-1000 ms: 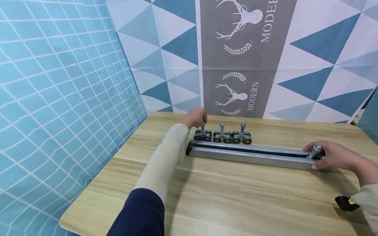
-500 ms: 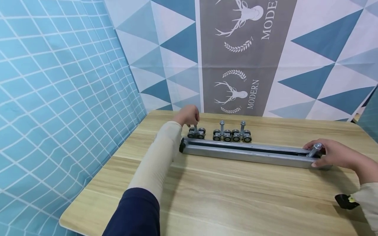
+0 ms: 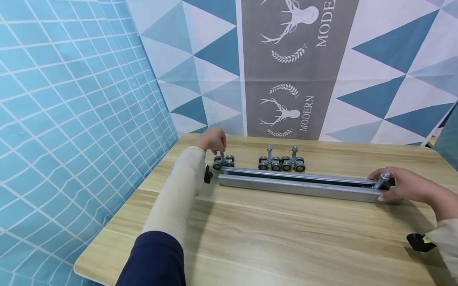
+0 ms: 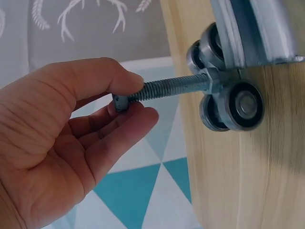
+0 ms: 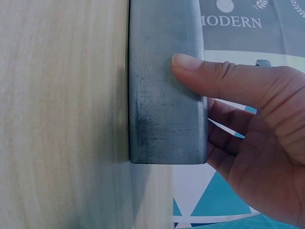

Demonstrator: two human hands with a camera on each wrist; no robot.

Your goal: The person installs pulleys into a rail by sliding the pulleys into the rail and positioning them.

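Observation:
My left hand [image 3: 211,140] pinches the top of the threaded bolt [image 4: 174,87] of a four-wheeled roller trolley [image 3: 223,161]. This trolley's wheels are on the table at the left end of the metal channel track [image 3: 286,188], overlapping the track's end in the left wrist view. My right hand [image 3: 411,186] grips the track's right end, the thumb [image 5: 188,63] on its front side and the other fingers behind, partly hidden. Between thumb and fingers, another trolley's bolt [image 3: 382,180] sticks up from the slot; its wheels are hidden inside.
Two more roller trolleys, a left one [image 3: 269,162] and a right one [image 3: 294,162], stand upright side by side behind the track. The wooden table [image 3: 279,242] meets a patterned cloth wall [image 3: 279,79] at the back and a blue checked cloth [image 3: 71,131] on the left.
My left hand has moved left with its trolley, away from the other two and over to the track's left end. The right hand keeps its hold on the track.

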